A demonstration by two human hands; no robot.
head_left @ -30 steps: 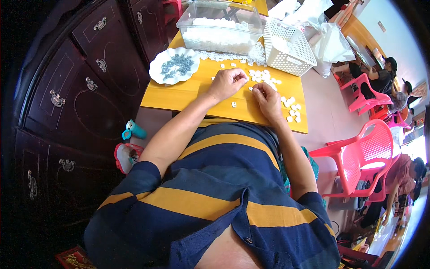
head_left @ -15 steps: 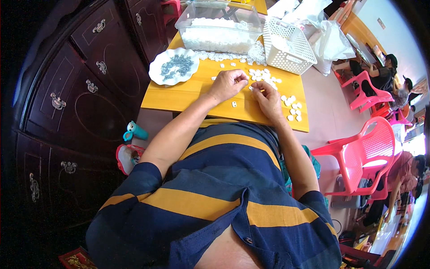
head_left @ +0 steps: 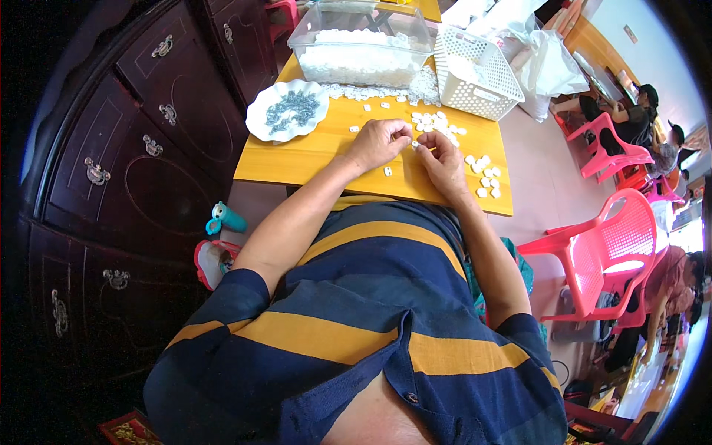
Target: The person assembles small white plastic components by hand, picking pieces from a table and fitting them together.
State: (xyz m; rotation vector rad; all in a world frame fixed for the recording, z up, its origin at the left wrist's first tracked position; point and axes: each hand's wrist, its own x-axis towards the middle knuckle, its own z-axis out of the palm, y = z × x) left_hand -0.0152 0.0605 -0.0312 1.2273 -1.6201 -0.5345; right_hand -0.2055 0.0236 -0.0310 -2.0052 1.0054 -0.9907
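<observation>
My left hand (head_left: pixel 380 141) is closed in a pinch above the middle of the wooden table; whatever sits between its fingertips is too small to make out. Facing it, my right hand (head_left: pixel 446 165) pinches a small white plastic piece (head_left: pixel 415 144) by its edge, close to the left fingertips. Just beyond the right hand lies a heap of small white round caps (head_left: pixel 430 120), with more caps (head_left: pixel 485 172) to its right. A few small white pieces with dark holes (head_left: pixel 388 171) lie singly around my left hand.
At the table's left stands a white scalloped plate (head_left: pixel 256 119) of small dark grey parts. A clear bin (head_left: pixel 356 63) of white pieces and a white perforated basket (head_left: pixel 482 93) stand at the back. A pink chair (head_left: pixel 593 245) is to the right; people sit farther off.
My fingertips have shifted only slightly around the small white piece, the two hands staying close together. Nothing else on the table has visibly moved.
</observation>
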